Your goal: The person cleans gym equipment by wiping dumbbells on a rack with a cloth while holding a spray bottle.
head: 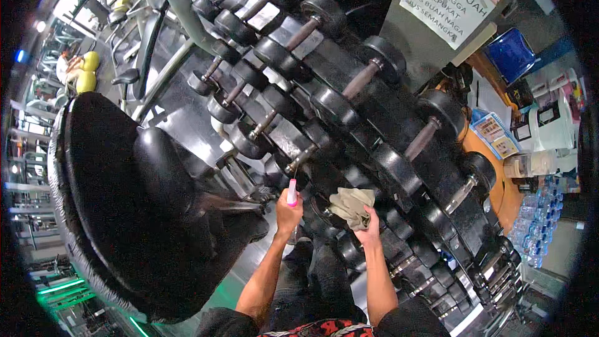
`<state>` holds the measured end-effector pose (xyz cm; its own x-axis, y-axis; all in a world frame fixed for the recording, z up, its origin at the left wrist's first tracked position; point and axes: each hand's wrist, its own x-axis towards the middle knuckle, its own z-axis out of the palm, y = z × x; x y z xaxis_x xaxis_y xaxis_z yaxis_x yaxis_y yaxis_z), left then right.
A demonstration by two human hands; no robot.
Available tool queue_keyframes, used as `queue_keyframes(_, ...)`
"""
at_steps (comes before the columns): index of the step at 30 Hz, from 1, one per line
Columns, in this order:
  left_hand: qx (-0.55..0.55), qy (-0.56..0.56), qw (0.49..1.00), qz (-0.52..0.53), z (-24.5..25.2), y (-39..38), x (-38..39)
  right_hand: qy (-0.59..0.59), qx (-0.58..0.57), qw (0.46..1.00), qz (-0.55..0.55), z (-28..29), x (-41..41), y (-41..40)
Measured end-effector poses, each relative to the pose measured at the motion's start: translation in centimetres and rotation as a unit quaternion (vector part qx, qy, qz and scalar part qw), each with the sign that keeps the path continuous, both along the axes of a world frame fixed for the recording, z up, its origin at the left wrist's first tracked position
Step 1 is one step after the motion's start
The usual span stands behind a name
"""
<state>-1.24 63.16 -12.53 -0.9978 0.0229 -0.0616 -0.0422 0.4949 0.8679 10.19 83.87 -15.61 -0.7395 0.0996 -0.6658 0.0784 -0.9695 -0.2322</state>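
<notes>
My left hand (288,215) grips a spray bottle; its white and pink spray head (292,192) points away from me, toward the lower row of dumbbells. Part of the bottle's clear body shows below the fist. My right hand (368,225) holds a bunched beige cloth (352,207), raised in front of the rack. Just beyond the spray head lies a black dumbbell with a metal handle (301,158). Farther up, on the upper tier, sits a larger black dumbbell (362,79) with a worn grip.
A black padded bench (107,206) stands close on my left. The two-tier dumbbell rack (323,51) runs diagonally ahead. On the right are a wooden desk (491,168), a blue chair (511,56) and several water bottles (536,224). A person (65,66) sits far off by yellow balls.
</notes>
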Motion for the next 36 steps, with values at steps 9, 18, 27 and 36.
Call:
queue_keyframes(9, 0.051, -0.081, 0.994, 0.060, -1.2, 1.2, -0.2, -0.092, 0.173, 0.979, 0.049, -1.3, -3.6, -0.9)
queue_keyframes(18, 0.032, -0.039, 0.998, 0.026, -0.4, -0.6, 4.3, 0.129, 0.719, 0.654, 0.195, -3.9, -15.4, -8.5)
queue_keyframes(27, 0.103, -0.242, 0.963, 0.064, 0.8, -1.4, 9.3, 0.074, 0.677, 0.650, 0.337, -9.4, -17.2, -12.8)
queue_keyframes(36, 0.086, -0.242, 0.966, 0.044, 1.5, -1.0, 9.8, 0.089, 0.621, 0.665, 0.406, -8.8, -19.8, -6.7)
